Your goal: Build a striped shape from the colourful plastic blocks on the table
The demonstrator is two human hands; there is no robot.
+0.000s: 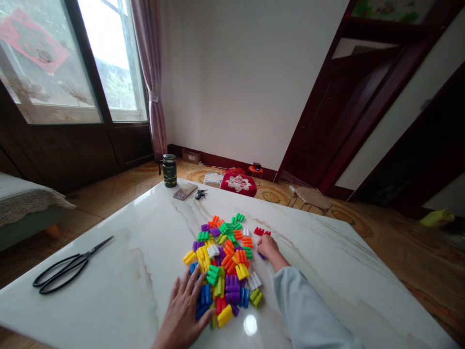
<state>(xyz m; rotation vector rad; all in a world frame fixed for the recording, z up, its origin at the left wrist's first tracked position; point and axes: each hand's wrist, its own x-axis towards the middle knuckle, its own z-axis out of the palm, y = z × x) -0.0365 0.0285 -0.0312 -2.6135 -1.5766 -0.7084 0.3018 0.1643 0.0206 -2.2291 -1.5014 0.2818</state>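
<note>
A loose heap of small ribbed plastic building blocks (233,283) in many colours covers the middle front of the table. My left hand (187,303) lies open along the heap's left side, fingers spread over blue blocks (205,293). On the heap's right, my right hand (268,246) has its fingers curled together close to the tabletop. Red blocks (259,231) sit right at its far side, and a purple block (260,255) shows beside the fingers. Whatever the right fingers pinch is hidden by the hand.
Black-handled scissors (78,266) lie on the marble-patterned table (123,295) at the left. Toward the far corner are a dark green flask (169,170), a phone (185,191) and keys (199,194). Beyond the table stand a red-covered stool (238,185) and a round stool (313,198).
</note>
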